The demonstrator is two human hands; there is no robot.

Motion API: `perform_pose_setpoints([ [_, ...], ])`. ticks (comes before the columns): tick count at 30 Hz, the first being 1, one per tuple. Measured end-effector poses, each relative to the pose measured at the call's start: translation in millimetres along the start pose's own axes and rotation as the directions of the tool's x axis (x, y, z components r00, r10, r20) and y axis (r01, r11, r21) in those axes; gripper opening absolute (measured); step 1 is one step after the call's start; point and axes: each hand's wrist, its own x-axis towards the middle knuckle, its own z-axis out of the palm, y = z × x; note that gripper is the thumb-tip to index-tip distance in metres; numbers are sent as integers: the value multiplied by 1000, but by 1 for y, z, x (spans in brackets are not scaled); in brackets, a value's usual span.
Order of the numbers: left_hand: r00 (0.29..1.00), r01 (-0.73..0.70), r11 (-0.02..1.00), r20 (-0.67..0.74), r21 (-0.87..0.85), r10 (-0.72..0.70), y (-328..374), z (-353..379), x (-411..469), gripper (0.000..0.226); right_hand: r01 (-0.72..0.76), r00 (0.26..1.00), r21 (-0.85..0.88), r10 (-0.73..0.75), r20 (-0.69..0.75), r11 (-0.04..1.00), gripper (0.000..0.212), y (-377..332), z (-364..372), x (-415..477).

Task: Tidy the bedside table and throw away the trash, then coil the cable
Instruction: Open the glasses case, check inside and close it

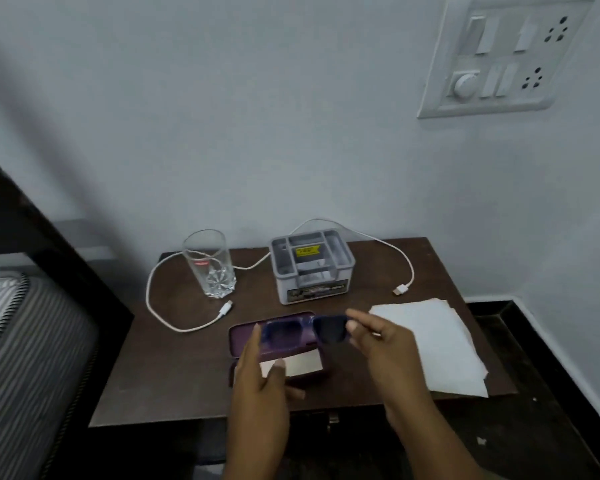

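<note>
Blue sunglasses (303, 331) hang just above an open purple glasses case (243, 344) at the front of the dark wooden bedside table (174, 386). My left hand (260, 379) pinches their left end and my right hand (378, 344) pinches their right end. A pale cloth (302, 363) lies in the case. A white cable (153, 289) loops across the back of the table, behind the glass and the organiser, with one plug (226, 305) near the glass and the other plug (400, 289) at the right.
An empty drinking glass (210, 265) stands at the back left. A grey compartment organiser (312, 265) sits at the back middle. White paper sheets (437, 344) lie on the table's right side. A bed (21, 341) borders the left; a switch panel (499, 57) hangs on the wall.
</note>
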Motion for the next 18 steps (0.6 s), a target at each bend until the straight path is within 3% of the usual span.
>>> perform_pose_setpoints([
  [8,997,72,936,-24,345,-68,-25,-45,24,56,26,998,-326,-8,58,945,21,21,50,0],
  [18,995,93,898,-63,430,-73,-39,-46,16,50,86,992,-529,-27,120,844,22,24,47,9],
])
